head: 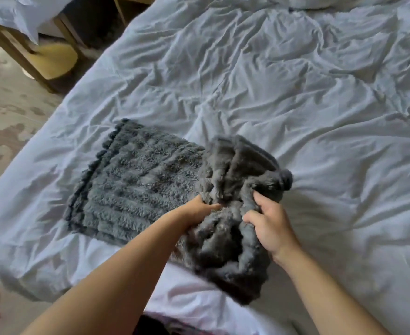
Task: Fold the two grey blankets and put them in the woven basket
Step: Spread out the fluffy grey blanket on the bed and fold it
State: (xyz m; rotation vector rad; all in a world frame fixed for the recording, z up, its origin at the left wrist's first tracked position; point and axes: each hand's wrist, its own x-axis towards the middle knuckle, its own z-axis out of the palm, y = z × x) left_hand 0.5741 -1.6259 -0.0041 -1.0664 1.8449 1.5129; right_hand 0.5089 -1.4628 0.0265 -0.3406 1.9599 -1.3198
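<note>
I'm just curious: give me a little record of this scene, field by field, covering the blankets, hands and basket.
folded grey blanket: flat on the white bed sheet
bunched grey blanket: crumpled, right of the folded one
left hand: grips the bunched grey blanket
right hand: grips it too
woven basket: not in view

On the wrinkled white bed (296, 97), both the left hand (196, 210) and right hand (270, 228) grip a bunched grey blanket (228, 243) just right of a folded grey blanket (136, 184).
</note>
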